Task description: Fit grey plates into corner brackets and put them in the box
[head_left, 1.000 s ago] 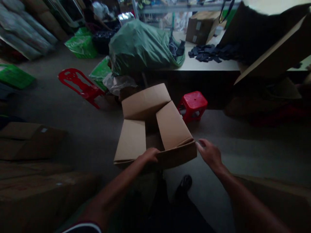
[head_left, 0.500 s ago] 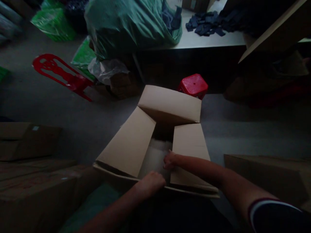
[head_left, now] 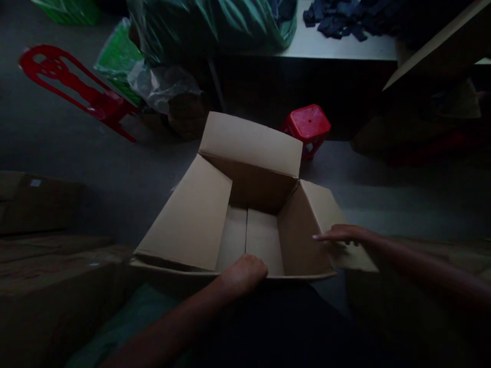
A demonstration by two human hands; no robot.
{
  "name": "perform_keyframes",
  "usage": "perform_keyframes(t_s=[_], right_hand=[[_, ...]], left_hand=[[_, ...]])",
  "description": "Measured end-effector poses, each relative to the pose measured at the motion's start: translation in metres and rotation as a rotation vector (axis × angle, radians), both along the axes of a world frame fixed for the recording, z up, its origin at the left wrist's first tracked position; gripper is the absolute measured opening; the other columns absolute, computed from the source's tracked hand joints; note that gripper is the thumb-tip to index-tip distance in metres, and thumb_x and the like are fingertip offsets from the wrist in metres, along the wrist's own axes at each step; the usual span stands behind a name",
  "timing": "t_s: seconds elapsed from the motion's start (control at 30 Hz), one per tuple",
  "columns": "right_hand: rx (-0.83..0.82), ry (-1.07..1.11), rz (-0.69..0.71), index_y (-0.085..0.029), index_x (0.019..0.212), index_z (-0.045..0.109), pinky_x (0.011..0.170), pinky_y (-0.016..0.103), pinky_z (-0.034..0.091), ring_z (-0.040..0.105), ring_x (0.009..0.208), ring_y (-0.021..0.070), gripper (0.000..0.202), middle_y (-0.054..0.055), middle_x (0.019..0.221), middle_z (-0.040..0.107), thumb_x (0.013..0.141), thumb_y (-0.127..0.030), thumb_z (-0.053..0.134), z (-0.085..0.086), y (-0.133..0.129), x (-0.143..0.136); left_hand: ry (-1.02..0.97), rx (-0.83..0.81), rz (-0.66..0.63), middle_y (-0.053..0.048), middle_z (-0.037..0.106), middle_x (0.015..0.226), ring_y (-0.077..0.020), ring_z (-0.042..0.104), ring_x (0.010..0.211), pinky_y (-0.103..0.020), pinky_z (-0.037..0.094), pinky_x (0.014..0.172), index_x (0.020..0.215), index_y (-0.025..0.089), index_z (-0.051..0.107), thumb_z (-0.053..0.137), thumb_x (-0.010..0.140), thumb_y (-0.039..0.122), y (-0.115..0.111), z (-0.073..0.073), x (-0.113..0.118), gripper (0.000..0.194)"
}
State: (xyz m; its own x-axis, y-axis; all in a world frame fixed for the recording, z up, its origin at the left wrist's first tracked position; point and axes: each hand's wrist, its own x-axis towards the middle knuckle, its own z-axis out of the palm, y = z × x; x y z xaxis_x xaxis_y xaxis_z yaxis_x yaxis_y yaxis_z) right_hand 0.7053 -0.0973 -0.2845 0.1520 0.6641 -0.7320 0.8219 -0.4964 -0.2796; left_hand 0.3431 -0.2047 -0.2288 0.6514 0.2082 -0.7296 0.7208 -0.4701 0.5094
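An open cardboard box (head_left: 253, 184) stands before me, and its bare bottom shows two flaps meeting at a seam. My left hand (head_left: 245, 274) is closed over the near edge of the box. Over the right flap (head_left: 324, 204), which is folded outward, my right hand (head_left: 341, 234) rests with fingers apart and the index finger stretched out. The left flap (head_left: 187, 220) leans in over the opening, while the far flap (head_left: 251, 143) is spread outward.
Past the box is a red stool (head_left: 309, 122), with a red chair (head_left: 88, 97) at upper left. A table (head_left: 341, 48) bears a green bag (head_left: 215, 25) and dark pieces (head_left: 341, 18). Cardboard boxes (head_left: 46, 204) stand at left; others are at lower right.
My right hand has moved right, out of the box opening, and the right flap has swung outward. More of the box's inside shows. My left hand still grips the near edge.
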Motion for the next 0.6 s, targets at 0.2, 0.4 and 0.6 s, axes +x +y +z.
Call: perform_keyframes(t_s=[0.2, 0.4, 0.6], right_hand=[[-0.282, 0.073, -0.088, -0.015, 0.122, 0.070, 0.083, 0.037, 0.065, 0.073, 0.095, 0.0200, 0.030, 0.007, 0.115, 0.073, 0.105, -0.039, 0.072, -0.095, -0.048, -0.067], [-0.188, 0.171, -0.069, -0.014, 0.120, 0.071, 0.078, 0.035, 0.064, 0.073, 0.090, 0.0189, 0.030, 0.006, 0.111, 0.073, 0.106, -0.041, 0.071, -0.100, -0.022, -0.058], [0.055, 0.168, -0.017, -0.015, 0.080, 0.073, 0.060, 0.026, 0.051, 0.070, 0.069, 0.0180, 0.017, 0.003, 0.076, 0.073, 0.094, -0.025, 0.073, -0.061, -0.009, -0.056]], left_hand=[[0.107, -0.027, 0.103, -0.022, 0.080, 0.106, -0.0390, 0.077, 0.102, -0.047, 0.060, 0.090, 0.107, 0.012, 0.082, 0.080, 0.080, 0.014, -0.010, -0.004, -0.003, 0.027], [0.084, -0.018, 0.432, -0.010, 0.082, 0.117, -0.0222, 0.078, 0.101, -0.032, 0.059, 0.086, 0.152, 0.024, 0.062, 0.042, 0.112, 0.039, 0.031, -0.020, -0.067, 0.048], [0.166, 0.067, 0.321, -0.018, 0.077, 0.120, -0.0321, 0.074, 0.113, -0.054, 0.059, 0.100, 0.125, 0.013, 0.074, 0.072, 0.100, 0.043, 0.071, -0.072, -0.027, 0.039]])
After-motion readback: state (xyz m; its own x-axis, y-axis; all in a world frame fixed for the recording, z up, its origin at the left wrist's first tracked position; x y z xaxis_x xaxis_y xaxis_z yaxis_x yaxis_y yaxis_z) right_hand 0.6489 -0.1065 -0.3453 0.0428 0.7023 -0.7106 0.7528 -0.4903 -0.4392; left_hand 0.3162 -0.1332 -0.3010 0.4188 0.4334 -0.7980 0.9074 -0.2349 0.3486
